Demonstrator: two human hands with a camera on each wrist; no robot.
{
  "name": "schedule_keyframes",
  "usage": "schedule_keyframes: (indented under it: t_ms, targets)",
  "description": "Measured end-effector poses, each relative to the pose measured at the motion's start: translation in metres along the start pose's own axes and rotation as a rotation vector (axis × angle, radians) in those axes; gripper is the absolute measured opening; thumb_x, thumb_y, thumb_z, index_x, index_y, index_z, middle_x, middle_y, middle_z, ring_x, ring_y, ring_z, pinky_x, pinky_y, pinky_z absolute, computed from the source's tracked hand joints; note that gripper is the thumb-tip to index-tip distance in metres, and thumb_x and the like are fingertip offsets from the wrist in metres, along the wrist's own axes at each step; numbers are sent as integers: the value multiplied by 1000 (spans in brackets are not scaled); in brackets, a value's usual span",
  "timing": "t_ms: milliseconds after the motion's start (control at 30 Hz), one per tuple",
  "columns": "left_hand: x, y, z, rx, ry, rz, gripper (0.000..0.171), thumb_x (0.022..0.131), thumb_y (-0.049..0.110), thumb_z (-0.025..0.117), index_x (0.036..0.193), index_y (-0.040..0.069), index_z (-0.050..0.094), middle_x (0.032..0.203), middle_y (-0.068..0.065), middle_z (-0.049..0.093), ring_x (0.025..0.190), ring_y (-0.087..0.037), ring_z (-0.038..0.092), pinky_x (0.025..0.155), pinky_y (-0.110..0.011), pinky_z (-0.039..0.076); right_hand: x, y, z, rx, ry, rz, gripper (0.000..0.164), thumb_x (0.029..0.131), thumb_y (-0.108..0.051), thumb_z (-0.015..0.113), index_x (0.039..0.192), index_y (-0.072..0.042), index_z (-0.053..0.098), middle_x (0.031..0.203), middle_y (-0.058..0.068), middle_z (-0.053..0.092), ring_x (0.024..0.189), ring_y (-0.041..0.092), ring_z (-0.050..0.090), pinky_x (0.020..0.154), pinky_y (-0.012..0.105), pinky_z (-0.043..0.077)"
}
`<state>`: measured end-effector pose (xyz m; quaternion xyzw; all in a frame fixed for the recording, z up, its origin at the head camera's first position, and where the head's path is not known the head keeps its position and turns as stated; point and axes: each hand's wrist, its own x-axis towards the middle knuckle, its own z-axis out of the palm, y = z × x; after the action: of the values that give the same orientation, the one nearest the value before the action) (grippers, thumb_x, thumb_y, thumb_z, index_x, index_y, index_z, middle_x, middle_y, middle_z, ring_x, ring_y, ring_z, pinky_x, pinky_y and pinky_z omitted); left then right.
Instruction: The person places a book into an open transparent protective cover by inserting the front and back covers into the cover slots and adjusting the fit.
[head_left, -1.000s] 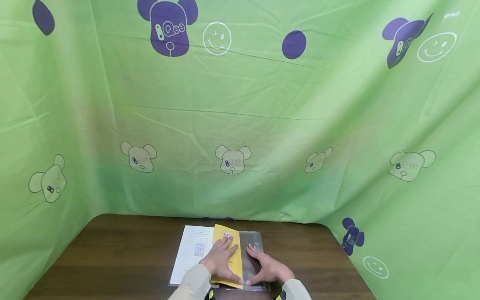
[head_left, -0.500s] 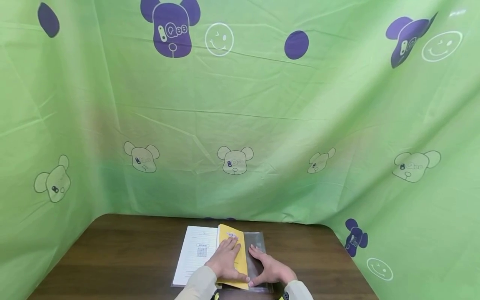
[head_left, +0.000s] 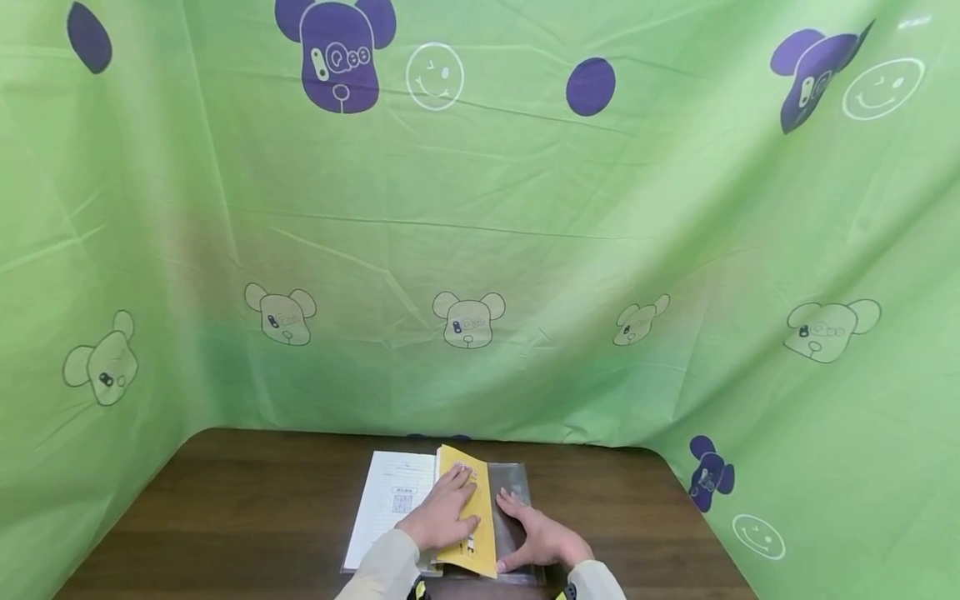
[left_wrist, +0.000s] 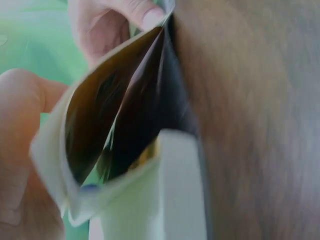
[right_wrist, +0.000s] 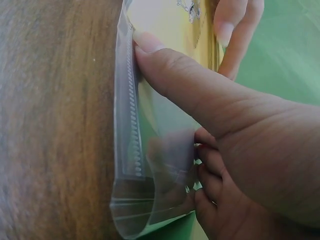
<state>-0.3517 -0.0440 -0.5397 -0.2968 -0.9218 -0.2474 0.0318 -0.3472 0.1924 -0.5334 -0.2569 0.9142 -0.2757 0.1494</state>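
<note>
A booklet lies open, with a printed white page [head_left: 375,521] on the left and its yellow cover [head_left: 480,550] standing slightly raised toward the right. My left hand [head_left: 441,512] rests on the yellow cover with its fingers extended. To the right lies a clear plastic book cover [head_left: 513,477], into which the yellow cover's edge reaches. My right hand [head_left: 546,537] holds this plastic, thumb at the near corner and index finger farther up. In the right wrist view, the thumb [right_wrist: 180,75] presses the plastic flap's edge and the other fingers are bent beside it.
The brown wooden table [head_left: 247,517] extends on both sides of the booklet. A green cloth [head_left: 525,250] with bear and smiley prints hangs behind and along both sides.
My left thumb has come away from the yellow cover's near corner, and the left hand has shifted slightly up and left. My right hand stays in place.
</note>
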Motion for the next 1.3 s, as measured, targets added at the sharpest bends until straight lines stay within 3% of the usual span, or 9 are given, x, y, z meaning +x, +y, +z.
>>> schedule_keyframes:
  t_ms: [133,300,433,567,933,1133,1300]
  targets:
    - [-9,-9,-10,-81,8,-24,79,91,39,60,146,-14,42,161,-30,30,152,-46,22,123,-59,22,1,-1,0,4,-2,-12,104,75,-32,91,157,-1,35,165,21,28,150,47,25,121,59,27]
    - [-16,-18,-6,-163,-5,-51,103,90,48,63,151,-21,17,163,-37,8,152,-52,7,123,-63,11,0,-3,1,24,-6,-23,104,75,-31,91,156,1,34,165,24,26,150,48,24,120,62,26]
    - [-17,-18,-1,-251,-9,-79,107,91,45,65,153,-20,6,164,-36,-6,153,-51,-2,123,-63,6,-1,-1,0,28,-6,-26,103,76,-31,91,156,1,35,165,24,26,150,48,24,120,62,27]
    - [-19,-13,0,-312,-3,-111,107,89,38,68,153,-19,4,164,-36,-10,154,-49,-4,122,-63,6,-1,0,1,22,-7,-25,103,76,-31,91,156,0,35,165,24,26,150,48,24,120,62,27]
    - [-14,-6,10,-400,72,-106,100,91,30,66,151,-22,6,162,-39,-8,153,-52,-2,121,-64,6,0,1,-1,28,-2,-15,103,74,-30,92,156,-1,37,165,20,29,151,46,25,121,61,26]
    - [-10,-3,14,-377,110,-103,102,85,28,70,152,-21,12,164,-37,1,153,-51,5,121,-65,10,-1,1,-2,22,-2,-34,103,75,-31,92,155,1,36,165,20,30,151,45,25,122,56,27]
    - [-11,-2,17,-315,129,-99,97,87,28,68,152,-20,15,163,-37,3,152,-52,8,121,-66,12,-1,1,-1,16,5,-40,103,75,-31,92,155,2,36,164,21,30,151,45,25,122,56,27]
